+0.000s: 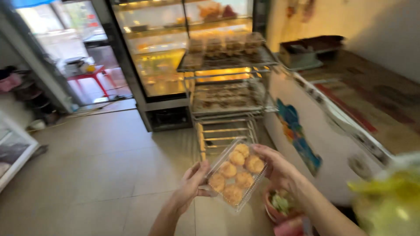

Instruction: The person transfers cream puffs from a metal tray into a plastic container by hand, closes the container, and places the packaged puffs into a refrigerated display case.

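Though blurred, both hands' fingers (199,170) around a clear box (236,175) of golden pastries (236,158), rack (227,59) beyond indistinct.

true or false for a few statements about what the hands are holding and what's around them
1. Both hands hold a clear plastic box of round golden pastries. True.
2. The box is empty. False: several pastries fill it.
3. The left hand grips the box's lower left edge, the right hand its right side. True.
4. The metal rack ahead has bare shelves. False: trays of baked goods sit on it.
5. A red table stands beyond the doorway. True.
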